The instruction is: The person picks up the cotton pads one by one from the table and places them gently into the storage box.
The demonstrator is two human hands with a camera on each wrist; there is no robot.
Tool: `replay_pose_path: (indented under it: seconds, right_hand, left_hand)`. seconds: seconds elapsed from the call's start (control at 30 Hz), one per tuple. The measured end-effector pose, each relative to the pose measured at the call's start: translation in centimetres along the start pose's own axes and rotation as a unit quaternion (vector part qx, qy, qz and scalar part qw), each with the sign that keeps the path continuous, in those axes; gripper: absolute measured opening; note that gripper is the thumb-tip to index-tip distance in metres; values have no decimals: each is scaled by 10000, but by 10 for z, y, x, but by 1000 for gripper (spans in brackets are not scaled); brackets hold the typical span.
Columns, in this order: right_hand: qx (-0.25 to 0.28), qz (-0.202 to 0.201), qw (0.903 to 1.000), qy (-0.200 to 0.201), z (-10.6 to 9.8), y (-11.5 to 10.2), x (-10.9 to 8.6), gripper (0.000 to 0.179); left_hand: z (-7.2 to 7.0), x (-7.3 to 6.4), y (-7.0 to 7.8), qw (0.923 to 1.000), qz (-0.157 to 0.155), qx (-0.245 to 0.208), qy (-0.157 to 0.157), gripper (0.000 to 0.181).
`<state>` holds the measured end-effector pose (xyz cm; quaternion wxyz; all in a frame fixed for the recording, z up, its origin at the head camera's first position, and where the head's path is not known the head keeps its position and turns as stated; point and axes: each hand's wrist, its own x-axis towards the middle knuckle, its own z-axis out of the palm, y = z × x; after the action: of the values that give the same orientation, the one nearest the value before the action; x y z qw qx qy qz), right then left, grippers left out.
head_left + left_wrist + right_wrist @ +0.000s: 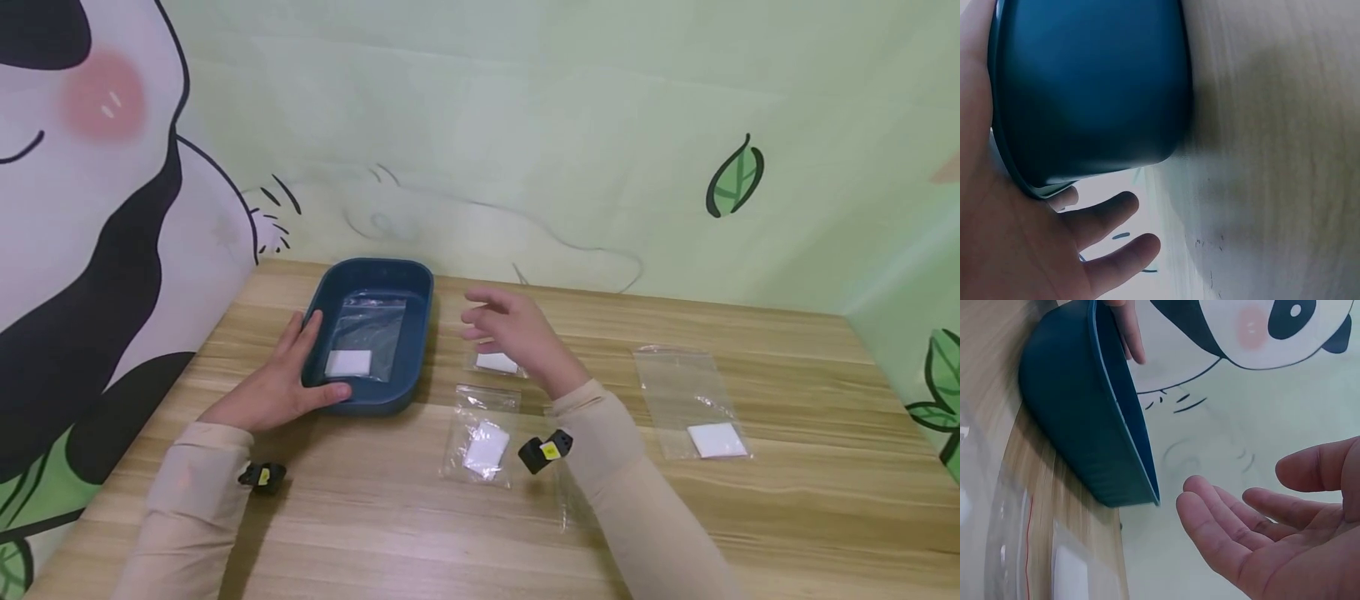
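A dark blue plastic bin (421, 358) stands at the left of the table, a clear zip bag (385, 325) with a white square piece (348, 363) lying inside it. My left hand (279, 379) rests on the bin's left side and near corner, thumb over the near rim, its fingers fairly straight in the left wrist view. Right of the bin, my right hand (521, 329) hovers with fingers loosely bent, and its palm looks bare in the right wrist view. Below that hand lies a zip bag with a white piece (497, 363), partly hidden by it.
Nearer me lies another zip bag (487, 400) with a white piece. A further clear bag (570, 504) is mostly covered by my right forearm. At the right lies a larger zip bag (675, 392) with a white piece. A printed wall cloth (480, 125) stands behind the table.
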<state>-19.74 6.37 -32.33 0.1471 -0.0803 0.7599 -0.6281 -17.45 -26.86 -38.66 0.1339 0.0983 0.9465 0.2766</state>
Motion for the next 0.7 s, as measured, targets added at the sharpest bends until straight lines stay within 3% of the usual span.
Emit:
replay_pose_path:
  seconds: [0.7]
  right_hand:
    - [-29, 325, 9988, 370, -53, 43, -5, 46]
  left_hand:
    - [0, 0, -2, 10000, 32, 36, 6, 119]
